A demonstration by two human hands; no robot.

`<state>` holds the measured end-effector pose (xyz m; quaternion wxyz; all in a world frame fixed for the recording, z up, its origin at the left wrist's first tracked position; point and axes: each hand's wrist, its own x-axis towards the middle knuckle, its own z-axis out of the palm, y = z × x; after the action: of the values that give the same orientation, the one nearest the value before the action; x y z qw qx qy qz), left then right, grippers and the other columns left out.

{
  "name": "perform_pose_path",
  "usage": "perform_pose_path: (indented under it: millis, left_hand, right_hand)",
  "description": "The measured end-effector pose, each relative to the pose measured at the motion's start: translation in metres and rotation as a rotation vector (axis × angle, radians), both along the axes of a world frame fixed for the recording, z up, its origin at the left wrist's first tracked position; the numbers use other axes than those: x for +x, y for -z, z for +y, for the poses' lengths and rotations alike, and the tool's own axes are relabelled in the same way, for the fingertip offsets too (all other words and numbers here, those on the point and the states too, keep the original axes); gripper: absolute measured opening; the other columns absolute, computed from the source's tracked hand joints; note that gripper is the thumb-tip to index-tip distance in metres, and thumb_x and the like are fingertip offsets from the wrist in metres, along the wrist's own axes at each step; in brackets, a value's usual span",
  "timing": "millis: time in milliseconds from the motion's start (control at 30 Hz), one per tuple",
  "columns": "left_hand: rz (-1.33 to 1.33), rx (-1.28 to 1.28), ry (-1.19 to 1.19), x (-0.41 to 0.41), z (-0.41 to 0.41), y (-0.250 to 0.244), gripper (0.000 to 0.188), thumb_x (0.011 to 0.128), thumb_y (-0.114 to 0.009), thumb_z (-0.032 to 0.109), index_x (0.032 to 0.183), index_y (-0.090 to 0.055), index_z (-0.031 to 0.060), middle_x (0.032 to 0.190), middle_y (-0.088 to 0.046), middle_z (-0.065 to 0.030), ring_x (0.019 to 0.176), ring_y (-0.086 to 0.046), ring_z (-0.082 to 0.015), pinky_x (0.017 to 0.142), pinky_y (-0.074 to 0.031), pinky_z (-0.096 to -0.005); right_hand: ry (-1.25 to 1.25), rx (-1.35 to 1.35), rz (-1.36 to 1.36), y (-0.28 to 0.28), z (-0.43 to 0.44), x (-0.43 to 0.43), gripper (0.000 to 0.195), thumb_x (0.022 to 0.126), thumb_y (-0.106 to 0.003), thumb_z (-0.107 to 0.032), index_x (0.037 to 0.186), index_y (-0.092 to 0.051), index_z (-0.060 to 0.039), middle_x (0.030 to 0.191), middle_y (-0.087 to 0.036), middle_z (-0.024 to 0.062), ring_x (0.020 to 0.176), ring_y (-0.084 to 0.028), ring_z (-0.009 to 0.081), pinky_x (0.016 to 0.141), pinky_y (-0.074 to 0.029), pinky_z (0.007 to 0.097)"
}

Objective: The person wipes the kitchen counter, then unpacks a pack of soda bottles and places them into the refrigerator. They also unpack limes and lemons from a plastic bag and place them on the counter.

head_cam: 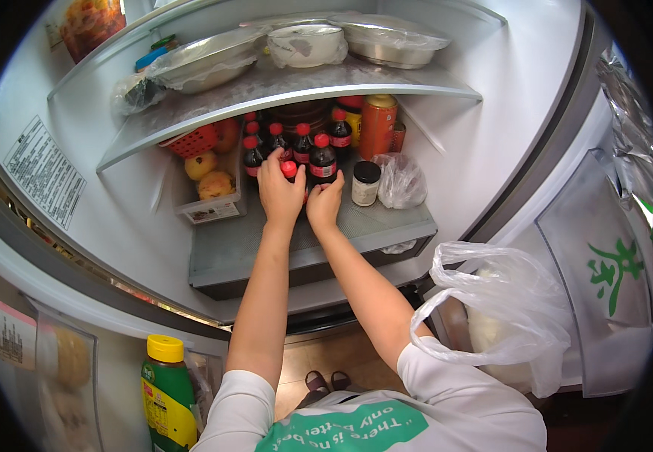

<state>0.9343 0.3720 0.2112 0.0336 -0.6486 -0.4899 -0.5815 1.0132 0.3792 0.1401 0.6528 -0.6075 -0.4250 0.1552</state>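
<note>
My left hand (279, 195) is wrapped around a small red-capped bottle (288, 168), the front one of a group on the lower fridge shelf (355, 223). Most of that bottle is hidden by my fingers. Just to the right, another red-capped bottle of dark drink (322, 155) stands upright, with the fingers of my right hand (325, 203) around its lower part. Several similar dark bottles (302, 144) stand close behind and to the left. A white jar with a black lid (365, 183) is right of my right hand.
A clear bin (210, 208) of fruit stands left of the bottles. Orange can (378, 127) and tied plastic bag (401, 181) are on the right. The upper shelf (304, 96) holds covered bowls. A plastic bag (501, 305) hangs by my right arm; a green bottle (168, 390) is in the left door.
</note>
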Motion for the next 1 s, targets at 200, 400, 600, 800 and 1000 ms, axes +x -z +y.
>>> perform_pose_path:
  millis: [200,400,600,800,1000]
  left_hand:
    - [-0.049,-0.051,-0.115,0.001,-0.025,0.045,0.087,0.07,-0.085,0.034,0.137,-0.043,-0.0003,0.122,-0.051,-0.0214,0.108,-0.052,-0.0381,0.093,-0.043,-0.0431]
    - [-0.179,-0.407,-0.066,-0.008,-0.022,0.062,0.09,0.067,-0.088,0.028,0.14,-0.043,0.001,0.106,-0.054,-0.0181,0.095,-0.056,-0.0341,0.087,-0.047,-0.0419]
    - [-0.307,-0.421,-0.001,-0.002,0.021,0.067,0.084,0.077,-0.076,0.001,0.147,-0.03,-0.0003,0.09,-0.062,-0.0126,0.075,-0.064,-0.0219,0.073,-0.053,-0.0356]
    - [-0.491,-0.455,0.148,0.013,0.036,0.082,0.079,0.082,-0.065,-0.003,0.149,-0.023,-0.0021,0.101,-0.065,-0.0146,0.086,-0.067,-0.0205,0.077,-0.053,-0.0329]
    - [-0.909,-0.203,0.35,0.007,-0.051,0.088,0.066,0.087,-0.054,0.0,0.146,-0.024,0.0024,0.116,-0.055,-0.0138,0.092,-0.061,-0.0216,0.082,-0.051,-0.032]
  right_hand:
    - [-0.009,-0.178,-0.024,0.005,0.031,0.011,0.075,0.083,-0.052,0.001,0.149,-0.018,0.0073,0.109,-0.059,0.0236,0.1,-0.059,0.0371,0.092,-0.047,0.0429]
    - [-0.085,-0.25,0.035,0.015,0.05,0.034,0.067,0.085,-0.049,-0.002,0.148,-0.03,0.0037,0.104,-0.068,0.0175,0.099,-0.064,0.035,0.091,-0.049,0.0415]
    - [-0.165,-0.083,0.182,0.011,0.021,0.019,0.059,0.088,-0.047,0.001,0.146,-0.034,0.0026,0.114,-0.066,0.0208,0.107,-0.065,0.0323,0.093,-0.049,0.0386]
    - [-0.366,0.036,0.251,-0.002,-0.071,0.0,0.052,0.092,-0.038,0.009,0.142,-0.035,-0.0019,0.132,-0.052,0.0212,0.115,-0.06,0.0263,0.089,-0.051,0.0324]
    - [-0.277,0.311,0.11,-0.042,-0.157,-0.022,0.038,0.084,-0.044,0.012,0.119,-0.053,0.0008,0.118,-0.058,0.0162,0.102,-0.062,0.0237,0.087,-0.05,0.0326]
